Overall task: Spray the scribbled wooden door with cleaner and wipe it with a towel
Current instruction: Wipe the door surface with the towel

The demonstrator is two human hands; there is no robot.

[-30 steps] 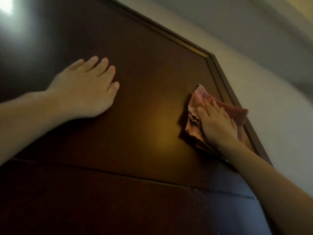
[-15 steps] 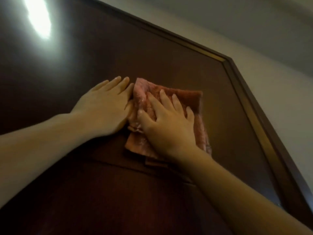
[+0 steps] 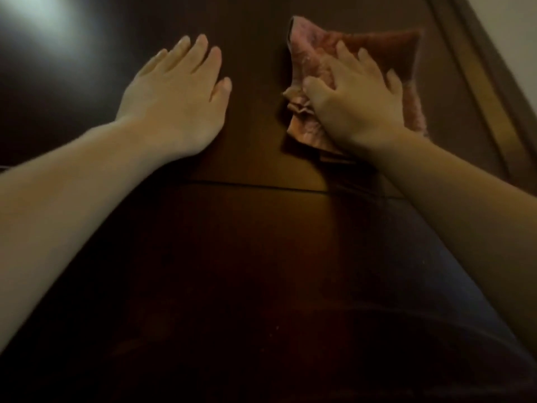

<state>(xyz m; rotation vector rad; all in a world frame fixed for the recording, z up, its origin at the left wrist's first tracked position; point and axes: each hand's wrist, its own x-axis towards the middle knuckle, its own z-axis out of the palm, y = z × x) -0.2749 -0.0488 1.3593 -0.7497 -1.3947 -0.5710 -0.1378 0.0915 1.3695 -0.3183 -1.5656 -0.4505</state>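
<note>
Dark brown wood fills almost the whole view: it is the door (image 3: 261, 257), seen from very near and from below, with a smooth and a little shiny surface. One thin horizontal groove (image 3: 261, 186) crosses it between the two arms and divides an upper panel from a lower one. At the top left there is one soft white glare (image 3: 43, 18) on the wood. At the upper right the door frame (image 3: 476, 68) runs diagonally, and beyond it a small piece of pale wall (image 3: 514, 33) shows in the corner. The lower panel is very dark; a few tiny pale specks are there, but I cannot tell what they are. Two bare forearms reach up from the bottom corners and cover part of the lower panel. The left hand (image 3: 174, 103) lies flat on the upper panel, fingers straight and close together, holding nothing. The right hand (image 3: 357, 106) presses with spread fingers on one pink towel (image 3: 401, 50), not clenched around it; the cloth is bunched beside the thumb. The towel lies against the upper panel, near the frame, well apart from the left hand, and its edges show above and right of the hand. Counted: one door, one towel, two hands.
</note>
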